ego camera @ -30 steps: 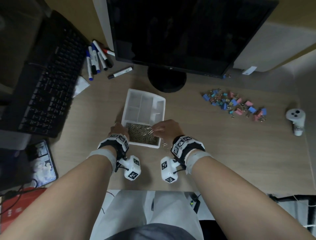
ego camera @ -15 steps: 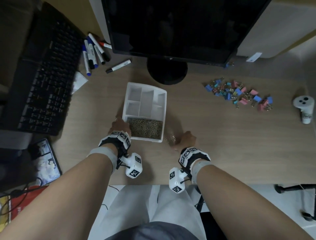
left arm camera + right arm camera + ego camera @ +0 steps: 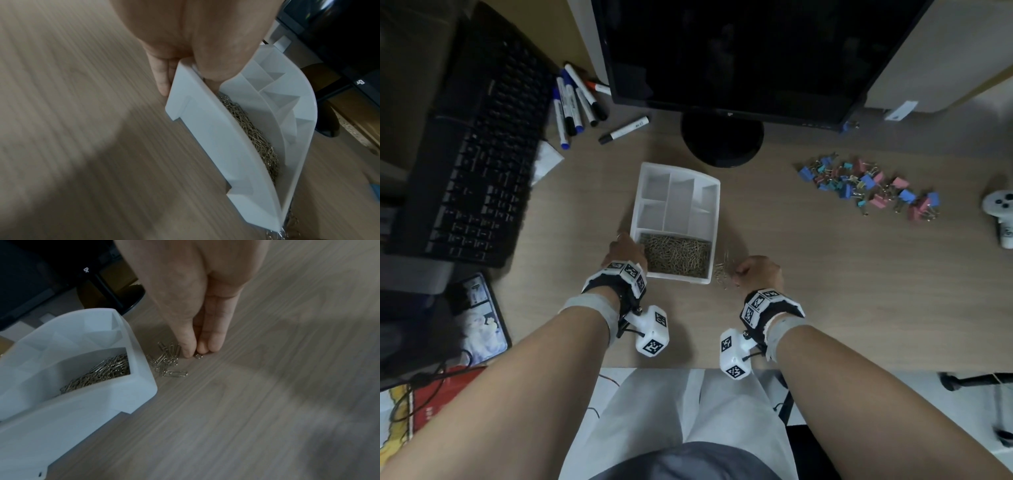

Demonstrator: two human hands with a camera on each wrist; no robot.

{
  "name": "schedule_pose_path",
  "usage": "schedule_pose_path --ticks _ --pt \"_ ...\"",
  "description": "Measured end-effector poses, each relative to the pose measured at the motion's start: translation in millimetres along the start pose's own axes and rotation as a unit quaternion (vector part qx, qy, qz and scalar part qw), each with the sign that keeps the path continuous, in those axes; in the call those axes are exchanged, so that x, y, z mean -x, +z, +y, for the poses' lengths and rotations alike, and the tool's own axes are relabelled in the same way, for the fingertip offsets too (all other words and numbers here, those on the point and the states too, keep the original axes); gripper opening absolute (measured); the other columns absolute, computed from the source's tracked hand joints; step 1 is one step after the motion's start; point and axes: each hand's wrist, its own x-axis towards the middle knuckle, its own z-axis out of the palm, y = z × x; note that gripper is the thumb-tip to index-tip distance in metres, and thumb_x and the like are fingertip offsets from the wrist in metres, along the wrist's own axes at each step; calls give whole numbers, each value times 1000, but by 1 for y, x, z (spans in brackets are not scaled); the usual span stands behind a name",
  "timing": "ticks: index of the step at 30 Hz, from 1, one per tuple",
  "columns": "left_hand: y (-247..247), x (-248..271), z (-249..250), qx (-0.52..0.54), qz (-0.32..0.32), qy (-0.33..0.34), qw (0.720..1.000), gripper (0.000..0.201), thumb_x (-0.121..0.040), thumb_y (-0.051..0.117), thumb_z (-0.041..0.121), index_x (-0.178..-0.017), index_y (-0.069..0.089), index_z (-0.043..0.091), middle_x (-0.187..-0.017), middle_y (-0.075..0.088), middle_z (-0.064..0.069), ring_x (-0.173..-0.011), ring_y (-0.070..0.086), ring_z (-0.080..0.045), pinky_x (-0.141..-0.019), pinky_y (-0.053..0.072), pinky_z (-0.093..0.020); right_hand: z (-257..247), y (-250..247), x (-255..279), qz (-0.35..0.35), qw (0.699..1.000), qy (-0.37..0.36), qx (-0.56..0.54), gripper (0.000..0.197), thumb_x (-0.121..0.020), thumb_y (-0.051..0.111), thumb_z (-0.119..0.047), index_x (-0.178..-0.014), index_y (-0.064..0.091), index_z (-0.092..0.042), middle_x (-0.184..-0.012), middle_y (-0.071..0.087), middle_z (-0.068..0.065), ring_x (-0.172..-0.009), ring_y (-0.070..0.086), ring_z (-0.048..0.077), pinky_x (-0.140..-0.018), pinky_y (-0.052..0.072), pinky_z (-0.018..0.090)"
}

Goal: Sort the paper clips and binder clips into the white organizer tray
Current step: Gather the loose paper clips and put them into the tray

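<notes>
Right hand [image 3: 193, 301] has come off the tray's near compartment since a second ago, now down on the desk [image 3: 825, 291] at lower centre, thumb and fingertips [image 3: 213, 344] pressed together, pinching one paper clip [image 3: 199, 356] beside the loose paper clips [image 3: 166, 360]. Left hand [image 3: 624, 251] grips the white organizer tray [image 3: 714, 192] at its near-left corner, thumb inside, fingers outside. Near compartment holds paper clips [image 3: 676, 255]. Binder clips [image 3: 869, 186] piled at right, well apart.

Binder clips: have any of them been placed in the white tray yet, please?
No, the binder clips all lie on the desk; the tray holds only paper clips.
</notes>
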Motion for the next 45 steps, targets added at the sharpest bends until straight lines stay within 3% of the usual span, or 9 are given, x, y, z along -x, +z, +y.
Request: schedule_pose_path --ticks 5,11,17,24,26,29,35,42,45 --pt "1 -1 -1 10 6 0 1000 49 -98 46 27 -139 30 6 -127 54 -21 -114 54 -43 -94 44 -59 -2 -1 -4 14 999 -11 34 15 -88 67 -32 -95 71 -19 -94 71 8 -90 69 30 -81 58 36" --pt "1 -1 -1 14 6 -3 1000 49 -98 47 26 -139 29 6 -125 55 -21 -111 56 -42 -93 46 -59 5 2 -8 21 999 -4 31 38 -84 67 -56 -90 69 -19 -90 72 6 -86 70 29 -77 57 33" --pt "2 -1 -2 8 10 -2 1000 49 -98 45 27 -139 29 7 -127 54 -20 -112 56 -42 -94 46 -57 5 -3 -12 -3 999 -14 32 20 -85 68 -38 -93 70 -19 -94 72 4 -89 69 27 -79 55 30" --pt "2 2 -3 10 7 6 1000 39 -97 47 21 -131 34 7 -124 53 -19 -112 55 -39 -95 45 -51 -24 -5 -5 16 997 -53 -56 11 -79 63 -22 -80 73 -21 -76 72 -9 -76 67 14 -75 50 17" --pt "1 2 -4 15 7 14 1000 36 -97 46 21 -128 35 6 -121 54 -20 -109 56 -39 -94 46 -51 -42 -3 -1 -35 984 -81 -152 12 -71 69 -19 -78 76 -25 -73 75 -8 -75 72 12 -78 59 25" --pt "1 2 -4 15 8 12 1000 38 -98 45 25 -129 34 6 -121 54 -20 -110 56 -41 -94 46 -55 -58 -1 2 -110 967 -104 -206 10 -69 78 -9 -73 78 -18 -68 75 3 -73 75 26 -71 64 40" --pt "0 2 -2 12 8 8 1000 39 -98 45 27 -130 34 6 -125 54 -21 -112 55 -43 -95 46 -57 -60 1 -1 -127 963 -161 -174 9 -83 76 -23 -89 81 -26 -90 78 -6 -83 70 4 -83 54 20" --pt "-2 4 0 7 0 3 1000 39 -98 46 25 -130 34 6 -126 53 -20 -113 55 -43 -95 45 -55 -72 5 4 -119 958 -161 -207 14 -84 72 -32 -88 81 -23 -81 76 -9 -79 70 6 -79 57 28" --pt "-2 3 0 10 -4 2 1000 43 -98 46 25 -134 32 6 -128 52 -20 -115 54 -42 -97 45 -55 -67 3 -3 -83 966 -115 -218 15 -84 65 -35 -74 77 -32 -71 73 -9 -70 66 12 -73 57 33"
